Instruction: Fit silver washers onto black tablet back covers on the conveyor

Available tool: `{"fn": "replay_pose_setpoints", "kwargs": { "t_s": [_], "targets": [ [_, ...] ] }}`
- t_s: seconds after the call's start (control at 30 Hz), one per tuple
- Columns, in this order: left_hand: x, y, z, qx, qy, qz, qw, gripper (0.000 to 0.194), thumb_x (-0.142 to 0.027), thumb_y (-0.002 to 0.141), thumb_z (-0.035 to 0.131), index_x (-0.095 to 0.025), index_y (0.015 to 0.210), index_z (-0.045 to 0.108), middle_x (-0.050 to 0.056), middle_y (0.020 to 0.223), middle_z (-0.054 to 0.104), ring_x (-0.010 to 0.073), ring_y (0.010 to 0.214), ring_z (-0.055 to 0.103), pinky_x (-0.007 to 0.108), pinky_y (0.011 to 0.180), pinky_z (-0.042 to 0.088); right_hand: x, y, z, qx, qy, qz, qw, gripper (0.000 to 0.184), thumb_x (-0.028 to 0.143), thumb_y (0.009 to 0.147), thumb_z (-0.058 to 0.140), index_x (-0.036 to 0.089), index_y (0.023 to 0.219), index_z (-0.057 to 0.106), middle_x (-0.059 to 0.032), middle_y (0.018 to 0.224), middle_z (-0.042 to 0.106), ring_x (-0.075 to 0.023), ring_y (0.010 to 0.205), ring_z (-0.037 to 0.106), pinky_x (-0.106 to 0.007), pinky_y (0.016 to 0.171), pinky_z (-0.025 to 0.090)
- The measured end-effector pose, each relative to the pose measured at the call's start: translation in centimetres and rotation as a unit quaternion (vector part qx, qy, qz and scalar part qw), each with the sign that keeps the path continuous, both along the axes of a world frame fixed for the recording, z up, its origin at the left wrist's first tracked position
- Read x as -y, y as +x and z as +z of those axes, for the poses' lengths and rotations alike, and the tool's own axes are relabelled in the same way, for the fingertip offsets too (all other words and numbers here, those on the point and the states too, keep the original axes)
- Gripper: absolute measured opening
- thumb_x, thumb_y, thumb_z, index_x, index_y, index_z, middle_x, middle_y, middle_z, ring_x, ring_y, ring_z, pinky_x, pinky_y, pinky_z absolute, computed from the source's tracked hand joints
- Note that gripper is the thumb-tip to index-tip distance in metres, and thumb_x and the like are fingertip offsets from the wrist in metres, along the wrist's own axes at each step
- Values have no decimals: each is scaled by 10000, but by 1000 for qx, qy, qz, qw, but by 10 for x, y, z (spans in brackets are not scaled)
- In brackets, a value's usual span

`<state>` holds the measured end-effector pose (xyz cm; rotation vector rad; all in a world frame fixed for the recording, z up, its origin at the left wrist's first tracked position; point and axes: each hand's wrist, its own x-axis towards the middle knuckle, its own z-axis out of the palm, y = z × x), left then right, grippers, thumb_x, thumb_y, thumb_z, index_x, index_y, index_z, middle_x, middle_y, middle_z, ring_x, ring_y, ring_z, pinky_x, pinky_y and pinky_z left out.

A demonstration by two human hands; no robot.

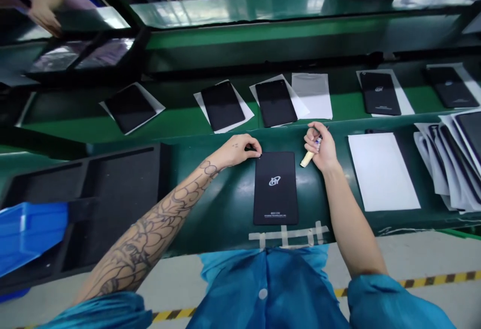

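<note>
**Left hand** [236, 151]: curled at the panel's far left corner, fingertips touching it; whether they pinch the edge or only rest there, I cannot tell.

**Right hand** [321, 147]: clenched around a cream stick [307, 159], with a thin dark tip showing above the fingers; what the stick is, I cannot tell.

**Panel** [275, 189]: dark tablet back, logo up, lying flat on the green bench [225, 209], directly in front of the person.

**Long axis:** the panel's length runs straight away from the person, its short edge facing the body.

**Nearer hand:** left, in contact; the right sits just beside the far right corner, apart from the panel.

**Rest:** a white sheet [382, 171] lies right of the hands, sleeved panels [447, 163] are fanned beyond it, and a tablet [221, 106] lies on white film on the far belt [263, 106]. A foam tray [112, 189] and a blue bin [30, 236] are at left.
</note>
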<state>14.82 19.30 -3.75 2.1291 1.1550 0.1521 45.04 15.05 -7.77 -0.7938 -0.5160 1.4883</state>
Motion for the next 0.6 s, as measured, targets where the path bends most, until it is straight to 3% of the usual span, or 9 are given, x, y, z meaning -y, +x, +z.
{"fn": "replay_pose_setpoints", "kwargs": {
  "t_s": [0.4, 0.6],
  "targets": [
    [-15, 11, 8, -55, -67, -24, 996, 253, -449, 844, 780, -226, 965, 772, 50, 1003, 798, 219, 918, 723, 324, 828, 552, 0, -8, 0, 27, 10, -16, 999, 237, 380, 856, 804, 218, 884, 633, 74, 623, 494, -46, 443, 236, -170, 376, 147],
    [-48, 37, 16, -235, -122, -57, 963, 290, -427, 730, 883, -229, 867, 721, 10, 805, 736, 196, 728, 679, 290, 669, 473, 3, -12, 6, 63, -10, -23, 998, 274, 411, 855, 817, 234, 862, 607, 72, 622, 480, -55, 448, 246, -181, 385, 154]
  ]
}}
